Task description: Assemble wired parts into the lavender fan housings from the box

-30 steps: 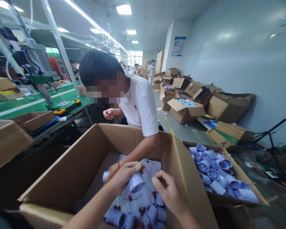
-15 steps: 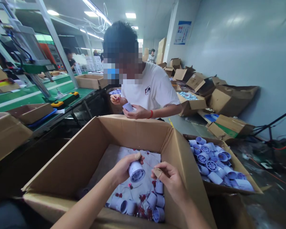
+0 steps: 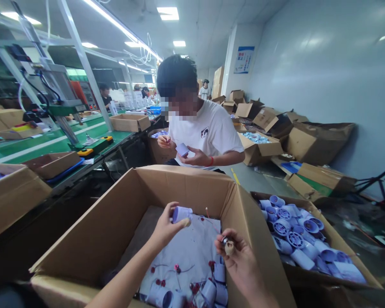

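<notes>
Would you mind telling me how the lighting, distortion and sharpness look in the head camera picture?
Head view: ceiling light panels are blown out and leave soft glare on the right wall; wide-angle distortion bends the frame rails; the left hand holding a lilac cylinder and the right hand are fairly sharp; the edges smear.

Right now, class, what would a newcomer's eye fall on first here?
First, the big open cardboard box in front, where the left hand holds a pale lilac plastic cylinder and the right hand pinches a small part. To the right, a second box brims with similar cylinders; opposite, a person in a white T-shirt handles another.
</notes>
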The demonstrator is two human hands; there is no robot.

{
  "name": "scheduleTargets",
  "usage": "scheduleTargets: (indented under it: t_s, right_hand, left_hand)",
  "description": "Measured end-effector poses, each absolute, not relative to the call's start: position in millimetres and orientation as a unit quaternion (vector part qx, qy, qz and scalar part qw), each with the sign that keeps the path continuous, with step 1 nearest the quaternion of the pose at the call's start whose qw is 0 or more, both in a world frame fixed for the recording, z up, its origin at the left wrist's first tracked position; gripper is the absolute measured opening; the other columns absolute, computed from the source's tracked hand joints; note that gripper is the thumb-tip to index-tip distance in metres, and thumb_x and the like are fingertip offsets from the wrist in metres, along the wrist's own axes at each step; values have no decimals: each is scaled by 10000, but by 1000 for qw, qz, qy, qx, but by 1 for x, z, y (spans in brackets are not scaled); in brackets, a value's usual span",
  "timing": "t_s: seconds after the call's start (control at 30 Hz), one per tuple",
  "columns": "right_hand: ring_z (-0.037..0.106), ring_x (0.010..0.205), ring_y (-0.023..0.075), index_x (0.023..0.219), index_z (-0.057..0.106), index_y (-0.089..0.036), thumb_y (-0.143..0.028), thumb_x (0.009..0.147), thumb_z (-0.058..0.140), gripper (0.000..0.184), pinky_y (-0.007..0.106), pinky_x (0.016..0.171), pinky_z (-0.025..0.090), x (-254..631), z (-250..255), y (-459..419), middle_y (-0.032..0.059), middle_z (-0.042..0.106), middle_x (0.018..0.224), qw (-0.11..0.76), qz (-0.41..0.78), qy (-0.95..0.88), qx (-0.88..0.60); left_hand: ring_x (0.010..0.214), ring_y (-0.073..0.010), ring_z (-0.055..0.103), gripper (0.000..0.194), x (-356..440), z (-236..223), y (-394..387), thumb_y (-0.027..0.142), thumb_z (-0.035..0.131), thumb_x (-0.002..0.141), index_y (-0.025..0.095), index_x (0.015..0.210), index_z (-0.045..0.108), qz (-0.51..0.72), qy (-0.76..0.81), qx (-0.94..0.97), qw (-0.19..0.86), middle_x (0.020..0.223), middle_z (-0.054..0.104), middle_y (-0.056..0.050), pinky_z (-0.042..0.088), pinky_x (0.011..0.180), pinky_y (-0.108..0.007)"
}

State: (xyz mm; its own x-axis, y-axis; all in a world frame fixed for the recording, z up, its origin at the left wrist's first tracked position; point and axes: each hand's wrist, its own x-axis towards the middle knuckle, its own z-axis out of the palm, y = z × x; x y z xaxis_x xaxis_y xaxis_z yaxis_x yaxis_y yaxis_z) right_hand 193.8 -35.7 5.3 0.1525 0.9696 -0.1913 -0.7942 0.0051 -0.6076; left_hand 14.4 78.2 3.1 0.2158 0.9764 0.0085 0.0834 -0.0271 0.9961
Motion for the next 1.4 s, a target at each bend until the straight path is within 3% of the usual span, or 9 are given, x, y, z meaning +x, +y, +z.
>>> scheduleTargets:
  t_s: [0.13, 0.3, 0.43, 0.67, 0.83, 1.0, 1.17, 1.27, 1.4]
  right_hand:
    - [706, 578, 126, 686, 724, -211, -245, 385, 929, 366, 156, 542, 545, 187, 4, -38, 12, 750, 648, 649, 689, -160, -278]
    - [693, 581, 107, 699, 714, -200, -243, 442, 919, 331, 153, 549, 528, 175, 5, -39, 14, 744, 653, 617, 718, -186, -264]
    - [692, 590, 108, 704, 713, -194, -239, 457, 917, 323, 158, 553, 523, 172, 5, -39, 20, 746, 668, 616, 717, -185, -269]
    - [694, 591, 109, 714, 718, -196, -259, 472, 911, 317, 167, 571, 533, 171, 5, -39, 13, 745, 673, 632, 707, -164, -270]
    - [693, 595, 113, 712, 714, -177, -233, 473, 911, 314, 172, 567, 538, 170, 8, -39, 22, 747, 678, 631, 710, -162, -268]
    - [696, 646, 111, 748, 704, -183, -240, 540, 885, 281, 186, 623, 549, 169, 6, -37, 13, 749, 732, 658, 681, -172, -272]
    - [687, 764, 143, 844, 678, -187, -290, 626, 835, 288, 241, 736, 552, 166, -4, -32, 16, 736, 816, 678, 578, -265, -368]
    - [681, 834, 180, 920, 654, -207, -319, 681, 786, 295, 276, 756, 552, 166, -8, -33, 33, 728, 871, 665, 480, -350, -453]
    - [650, 816, 201, 908, 688, -243, -233, 768, 671, 142, 328, 754, 541, 167, -12, -37, 47, 693, 864, 611, 239, -519, -548]
  left_hand:
    - [918, -232, 568, 429, 13, -5, 78, 213, 762, 602, 238, 1006, 619, 430, 443, 765, 185, 953, 563, -33, 505, 831, -415]
    - [933, -192, 598, 453, 19, -14, 67, 121, 671, 686, 238, 1106, 548, 434, 361, 823, 57, 1036, 521, -54, 539, 811, -321]
    - [954, -208, 599, 486, 22, -14, 61, 146, 697, 686, 219, 1129, 509, 455, 321, 830, 37, 1059, 533, -80, 545, 813, -330]
    - [1077, -244, 587, 332, 24, -8, 61, 170, 658, 747, 233, 1004, 457, 503, 237, 826, 91, 1052, 640, -85, 525, 864, -419]
    - [999, -225, 612, 374, 27, -11, 60, 183, 674, 744, 242, 1025, 433, 520, 214, 821, 93, 982, 635, -64, 525, 837, -411]
    - [1031, -240, 569, 470, 25, -8, 53, 172, 615, 756, 247, 1143, 360, 504, 205, 834, 92, 1076, 559, -102, 514, 844, -433]
    - [1127, -282, 484, 585, 25, -5, 43, 119, 525, 743, 191, 1282, 308, 442, 245, 861, 52, 1183, 458, -164, 482, 895, -457]
    - [1024, -261, 507, 489, 28, -8, 40, 124, 525, 771, 190, 1235, 385, 434, 275, 858, -8, 1096, 490, -137, 483, 854, -411]
    - [854, -222, 510, 315, 33, -10, 35, 167, 554, 781, 190, 1081, 460, 454, 268, 848, -61, 934, 517, -89, 470, 777, -366]
